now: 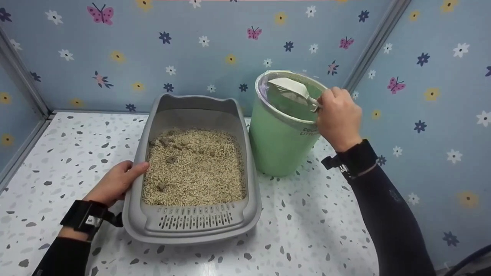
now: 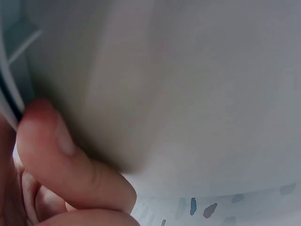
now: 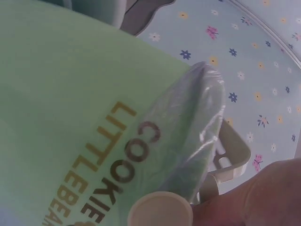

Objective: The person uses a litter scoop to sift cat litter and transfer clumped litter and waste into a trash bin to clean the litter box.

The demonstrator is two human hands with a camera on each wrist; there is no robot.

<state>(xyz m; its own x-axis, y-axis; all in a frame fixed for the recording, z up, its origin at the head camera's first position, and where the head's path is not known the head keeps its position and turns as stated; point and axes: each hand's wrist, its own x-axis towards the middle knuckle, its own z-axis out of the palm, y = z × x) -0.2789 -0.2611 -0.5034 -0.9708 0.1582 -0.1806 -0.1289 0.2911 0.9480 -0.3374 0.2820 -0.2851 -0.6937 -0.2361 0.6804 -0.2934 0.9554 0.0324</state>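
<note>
Head view: right hand [image 1: 339, 117] grips scoop [image 1: 293, 86], long axis leftward over green bin [image 1: 282, 142]; left hand [image 1: 115, 183] pinches grey tray [image 1: 199, 235] wall.

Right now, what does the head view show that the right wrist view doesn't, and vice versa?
Only the head view shows the litter and the left hand gripping the gray tray. Only the right wrist view shows the whole word COOKIE on the green bin. Both show that bin, its plastic liner, the pale scoop, the right hand and the flowered wall.
</note>
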